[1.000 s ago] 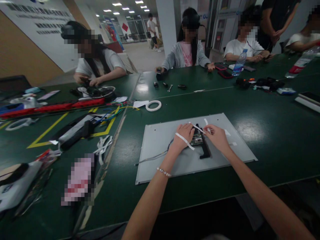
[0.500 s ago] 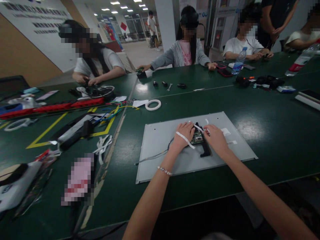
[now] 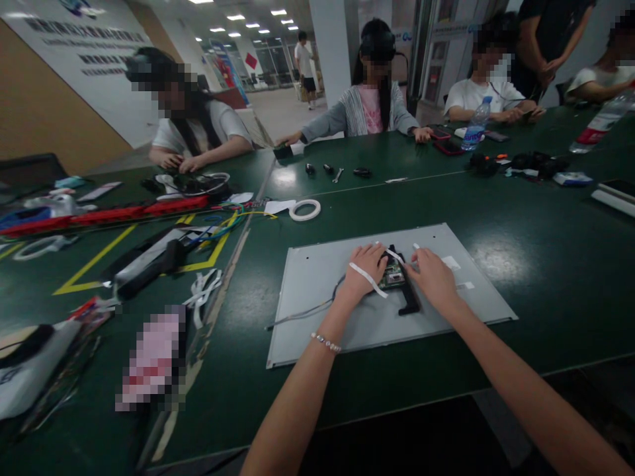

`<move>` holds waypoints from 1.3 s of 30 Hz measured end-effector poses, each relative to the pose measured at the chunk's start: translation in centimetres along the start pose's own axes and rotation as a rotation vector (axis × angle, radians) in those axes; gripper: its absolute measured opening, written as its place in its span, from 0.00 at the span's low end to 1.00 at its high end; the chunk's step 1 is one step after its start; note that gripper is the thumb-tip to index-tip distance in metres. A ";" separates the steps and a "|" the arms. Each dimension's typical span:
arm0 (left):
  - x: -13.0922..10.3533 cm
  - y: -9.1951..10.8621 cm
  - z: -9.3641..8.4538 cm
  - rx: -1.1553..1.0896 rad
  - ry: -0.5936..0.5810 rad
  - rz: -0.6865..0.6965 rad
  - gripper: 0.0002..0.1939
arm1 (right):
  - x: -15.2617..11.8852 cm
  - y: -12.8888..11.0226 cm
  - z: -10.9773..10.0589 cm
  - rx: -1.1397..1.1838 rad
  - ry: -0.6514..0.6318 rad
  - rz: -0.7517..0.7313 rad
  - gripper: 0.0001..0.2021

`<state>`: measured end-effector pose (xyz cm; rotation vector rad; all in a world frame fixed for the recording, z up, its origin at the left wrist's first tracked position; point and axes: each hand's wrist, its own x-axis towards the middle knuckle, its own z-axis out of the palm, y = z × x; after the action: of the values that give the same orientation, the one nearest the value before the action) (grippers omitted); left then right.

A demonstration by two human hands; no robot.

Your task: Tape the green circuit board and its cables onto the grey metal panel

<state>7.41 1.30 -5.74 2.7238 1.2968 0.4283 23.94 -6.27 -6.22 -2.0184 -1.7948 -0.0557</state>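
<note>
My left hand lies with its fingers stretched out over the left part of a green circuit board. One strip of white tape sticks across the back of that hand. Another white tape strip runs from its fingertips over the upper end of a black bracket. Just right of the bracket is my right hand, fingers curled, with a small white tape end showing at the index fingertip. Under everything lies a flat grey panel. A thin grey cable trails left from the board.
A roll of white tape lies beyond the panel. At left are a pixelated pink item, crumpled white strips and a dark device. A wrench lies farther back. Other people sit across the green table.
My right hand has shifted slightly right, away from the bracket, and its fingers have loosened somewhat. Less of the tape end sticks up above it. My left hand stays in place.
</note>
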 end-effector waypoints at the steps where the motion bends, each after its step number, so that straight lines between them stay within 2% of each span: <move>1: 0.0 0.0 0.0 0.005 -0.005 -0.003 0.20 | -0.1 0.1 0.0 -0.017 -0.008 -0.002 0.07; 10: -0.3 0.6 -1.1 0.029 -0.030 -0.005 0.19 | -0.8 1.0 0.0 -0.048 -0.041 -0.067 0.06; 15: 0.0 0.4 -0.8 0.008 -0.016 -0.017 0.20 | -0.6 1.7 -0.2 0.052 -0.052 -0.043 0.06; 18: 0.4 0.0 -0.5 -0.076 -0.003 -0.049 0.19 | 0.1 1.9 -0.7 0.251 -0.017 -0.039 0.07; 21: 0.7 -0.4 -0.6 -0.257 0.057 -0.086 0.19 | 0.6 1.8 -1.8 0.553 0.004 -0.027 0.10; 23: 0.6 -0.3 -1.2 -0.433 0.141 -0.087 0.19 | 0.7 1.7 -2.7 0.812 -0.089 0.007 0.13; 26: 0.1 0.4 -2.9 -0.674 0.229 -0.116 0.17 | 0.3 1.2 -3.8 1.127 -0.354 -0.021 0.16; 28: -0.5 1.0 -4.1 -0.789 0.155 -0.172 0.16 | -0.1 0.8 -4.4 1.205 -0.511 -0.061 0.17; 30: -1.1 1.5 -5.1 -0.897 -0.019 -0.222 0.20 | -0.3 0.4 -4.9 1.228 -0.616 -0.079 0.21; 32: -1.7 1.7 -5.8 -0.977 -0.197 -0.244 0.23 | -0.4 0.2 -5.2 1.240 -0.666 -0.076 0.27; 34: -2.3 1.8 -6.1 -1.015 -0.309 -0.225 0.20 | -0.3 0.3 -5.5 1.246 -0.671 -0.057 0.30; 36: -2.7 1.7 -6.2 -1.024 -0.342 -0.193 0.14 | 0.0 0.7 -5.5 1.234 -0.655 -0.033 0.25; 39: -3.1 1.8 -6.3 -1.017 -0.322 -0.177 0.11 | 0.3 1.5 -5.4 1.207 -0.630 0.025 0.13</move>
<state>5.09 -2.52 -0.05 1.7244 0.8635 0.4386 26.82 -7.92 -1.66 -1.1660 -1.4506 1.4272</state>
